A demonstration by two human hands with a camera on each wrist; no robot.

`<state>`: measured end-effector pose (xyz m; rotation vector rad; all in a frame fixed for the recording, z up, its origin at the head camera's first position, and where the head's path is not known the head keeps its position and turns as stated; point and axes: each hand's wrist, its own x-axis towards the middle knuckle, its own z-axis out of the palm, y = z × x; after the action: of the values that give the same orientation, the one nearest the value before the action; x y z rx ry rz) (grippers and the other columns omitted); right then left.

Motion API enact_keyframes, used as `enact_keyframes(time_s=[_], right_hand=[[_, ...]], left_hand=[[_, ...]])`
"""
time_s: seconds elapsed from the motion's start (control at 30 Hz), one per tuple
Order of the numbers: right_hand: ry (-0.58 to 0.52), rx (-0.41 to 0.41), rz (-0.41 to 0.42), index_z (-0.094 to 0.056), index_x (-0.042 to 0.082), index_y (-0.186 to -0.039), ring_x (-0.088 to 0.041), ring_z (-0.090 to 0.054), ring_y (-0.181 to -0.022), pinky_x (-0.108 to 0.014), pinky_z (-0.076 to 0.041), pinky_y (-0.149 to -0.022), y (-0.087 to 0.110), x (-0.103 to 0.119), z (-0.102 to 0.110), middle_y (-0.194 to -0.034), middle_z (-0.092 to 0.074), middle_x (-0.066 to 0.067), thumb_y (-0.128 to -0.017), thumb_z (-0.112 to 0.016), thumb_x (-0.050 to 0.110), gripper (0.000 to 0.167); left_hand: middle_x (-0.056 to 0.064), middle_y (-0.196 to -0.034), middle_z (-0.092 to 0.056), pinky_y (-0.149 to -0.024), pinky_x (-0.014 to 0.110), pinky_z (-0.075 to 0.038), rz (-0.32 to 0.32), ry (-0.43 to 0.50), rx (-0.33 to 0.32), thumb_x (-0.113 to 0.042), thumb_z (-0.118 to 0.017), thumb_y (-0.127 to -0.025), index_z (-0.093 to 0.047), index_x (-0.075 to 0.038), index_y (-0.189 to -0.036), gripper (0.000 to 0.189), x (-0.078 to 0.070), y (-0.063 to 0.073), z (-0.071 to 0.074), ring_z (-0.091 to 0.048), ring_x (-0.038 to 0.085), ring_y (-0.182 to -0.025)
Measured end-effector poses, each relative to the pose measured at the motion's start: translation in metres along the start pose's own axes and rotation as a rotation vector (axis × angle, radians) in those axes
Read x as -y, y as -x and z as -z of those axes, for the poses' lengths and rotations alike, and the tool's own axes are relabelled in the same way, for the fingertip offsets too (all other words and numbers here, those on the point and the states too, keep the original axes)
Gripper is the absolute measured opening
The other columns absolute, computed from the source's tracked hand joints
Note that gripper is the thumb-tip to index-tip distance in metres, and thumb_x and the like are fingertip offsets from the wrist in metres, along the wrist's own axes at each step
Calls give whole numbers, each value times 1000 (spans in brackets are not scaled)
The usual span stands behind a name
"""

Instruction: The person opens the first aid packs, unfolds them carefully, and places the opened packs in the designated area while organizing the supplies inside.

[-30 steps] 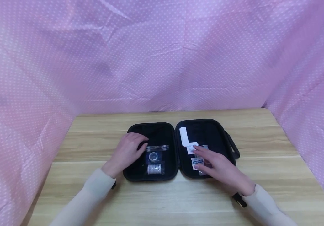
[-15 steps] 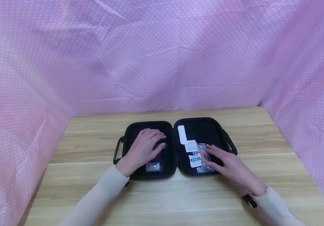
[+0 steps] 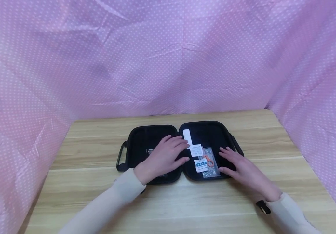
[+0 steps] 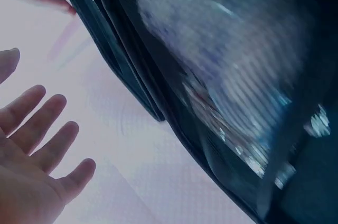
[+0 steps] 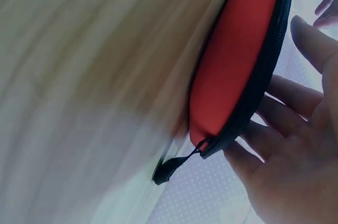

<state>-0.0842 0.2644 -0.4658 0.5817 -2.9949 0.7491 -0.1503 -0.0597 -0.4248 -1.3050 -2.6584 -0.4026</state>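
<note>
A zip case lies unfolded on the table, black inside (image 3: 214,134), its red outer shell (image 5: 237,60) showing in the right wrist view. My left hand (image 3: 162,160) is over the left half near the hinge, fingers loosely spread and holding nothing. Beneath it, clear-wrapped items (image 4: 227,60) are partly hidden and blurred. At the right half's outer side is my right hand (image 3: 245,170), fingers relaxed at the rim. Between the hands lie orange-handled scissors (image 3: 210,161) in a clear bag, a blue-and-white packet (image 3: 201,165), a printed white packet (image 3: 196,150) and a white strip (image 3: 187,136).
The wooden table (image 3: 168,208) extends around the case. Black handles stick out at the left (image 3: 121,157) and right of the case, and a zipper pull (image 5: 171,168) hangs from its edge. Pink dotted cloth (image 3: 168,65) hangs behind and at both sides.
My left hand has moved right across the left half to the hinge, uncovering the left handle. The right hand has drawn back rightward off the packets, so the scissors show.
</note>
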Motion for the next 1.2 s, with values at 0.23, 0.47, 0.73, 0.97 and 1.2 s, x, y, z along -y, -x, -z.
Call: enact_keyframes(time_s=[0.23,0.47,0.73,0.97,1.2], right_hand=[[12,8,1,-58,-4,-143,-50,-36,-145,-66,-35,-111,2,-5,2,-156,-47,-22,-94,-78,35,65],[-7,29,-3,-56,-4,-145,-49,-34,-147,-66,-35,-111,4,-7,0,-157,-46,-22,-94,-76,40,69],[-17,34,-12,-56,-4,-144,-49,-34,-147,-67,-35,-111,4,-6,1,-157,-46,-22,-94,-77,39,69],[-15,46,-27,-56,-4,-145,-49,-33,-148,-67,-34,-111,5,-6,2,-157,-46,-22,-95,-75,41,70],[-13,47,-25,-57,-4,-144,-49,-34,-147,-67,-35,-110,7,-8,1,-155,-49,-22,-94,-77,40,70]], left_hand=[[3,-143,-63,-120,53,-33,-9,33,80,-44,-68,-100,-65,-15,-140,49,-16,-14,-13,-52,21,-139],[2,-136,-67,-112,39,-44,-11,74,183,-43,-70,-99,-65,-13,-139,50,-27,-23,-31,-61,15,-126],[3,-135,-68,-111,40,-45,45,53,217,-45,-71,-98,-65,-14,-140,52,-31,-23,-47,-62,17,-123],[1,-131,-70,-110,43,-44,68,1,194,-48,-74,-95,-69,-17,-137,52,-32,-23,-58,-63,16,-121],[-1,-128,-72,-108,42,-45,83,-39,181,-49,-78,-90,-72,-19,-132,52,-33,-23,-67,-64,18,-120]])
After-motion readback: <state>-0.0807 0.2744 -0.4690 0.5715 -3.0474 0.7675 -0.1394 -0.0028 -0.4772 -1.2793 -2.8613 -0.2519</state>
